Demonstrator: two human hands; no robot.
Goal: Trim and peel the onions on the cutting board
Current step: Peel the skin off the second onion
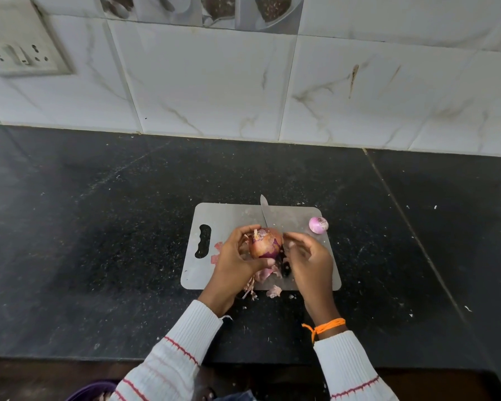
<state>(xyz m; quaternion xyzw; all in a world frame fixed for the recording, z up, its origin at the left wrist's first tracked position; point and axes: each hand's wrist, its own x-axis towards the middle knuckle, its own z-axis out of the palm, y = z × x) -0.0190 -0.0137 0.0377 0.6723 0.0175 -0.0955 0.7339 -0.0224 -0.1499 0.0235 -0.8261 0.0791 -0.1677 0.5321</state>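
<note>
My left hand (237,256) grips a brown-skinned onion (265,244) just above the grey cutting board (229,218). My right hand (308,256) is beside the onion's right side, fingertips touching its edge and loosely curled; whether it pinches skin I cannot tell. A knife lies on the board behind the onion, its blade (265,211) pointing away and its dark handle (284,266) between my hands. A peeled purple onion (318,225) sits at the board's far right corner. Loose peels (268,282) lie at the board's near edge.
The board rests on a black speckled counter (99,241) against a white tiled wall. More peel scraps (217,251) lie by the board's handle hole. A socket plate (21,50) is on the wall at the upper left. The counter's front edge runs just below my sleeves.
</note>
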